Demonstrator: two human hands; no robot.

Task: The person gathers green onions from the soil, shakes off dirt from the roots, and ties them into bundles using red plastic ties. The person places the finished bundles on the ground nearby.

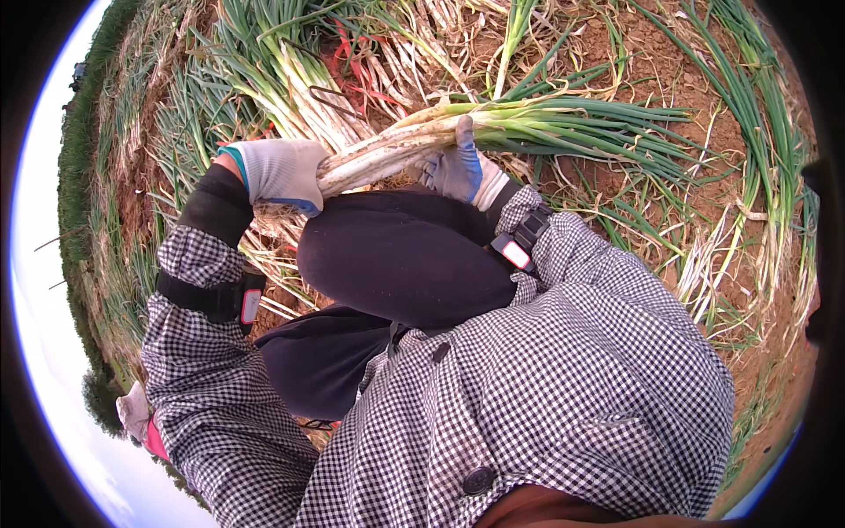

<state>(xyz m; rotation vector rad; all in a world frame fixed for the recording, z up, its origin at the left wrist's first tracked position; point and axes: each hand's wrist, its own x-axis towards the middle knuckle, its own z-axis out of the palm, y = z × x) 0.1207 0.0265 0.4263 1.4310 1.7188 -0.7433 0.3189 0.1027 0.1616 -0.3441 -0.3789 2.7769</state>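
A bunch of green onions (389, 152) lies across my raised knee (396, 257), its white stalks to the left and green leaves to the right. At the root end, my left hand (284, 173), in a white and blue work glove, is closed around the stalks; the roots are hidden by it. My right hand (455, 168), gloved too, supports the bunch from below near where white turns to green, with its thumb over the near side. Just beyond the bunch rests a larger heap of green onions (290, 86).
Red plastic strips (353, 66) and a thin dark bent rod (330, 96) lie among the heaped onions. More pulled onions (759, 191) are spread on the brown soil (706, 125) at right. At far left, part of another person (135, 412) shows behind my sleeve.
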